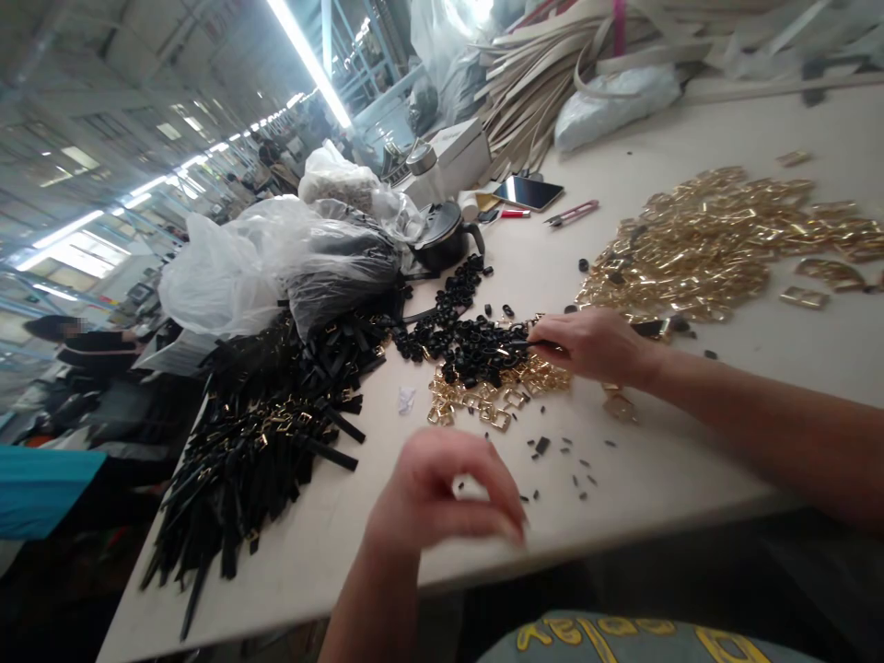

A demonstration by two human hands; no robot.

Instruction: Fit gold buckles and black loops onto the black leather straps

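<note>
My right hand is closed around a dark, slim tool with a shiny tip; its exact kind is unclear. The tip reaches over a heap of small black loops, beside several gold buckles. Nearer the table's front edge, my left hand is blurred by motion. Its thumb and finger curve together in a pinch, and anything between the tips cannot be made out. Small black scraps lie on the table to its right. Behind my right wrist is a short black strap piece.
Black straps with gold buckles are piled on the left, below plastic bags. A large heap of gold buckles lies right. Farther back are a black lidded cup, a phone, thread snips and beige strips.
</note>
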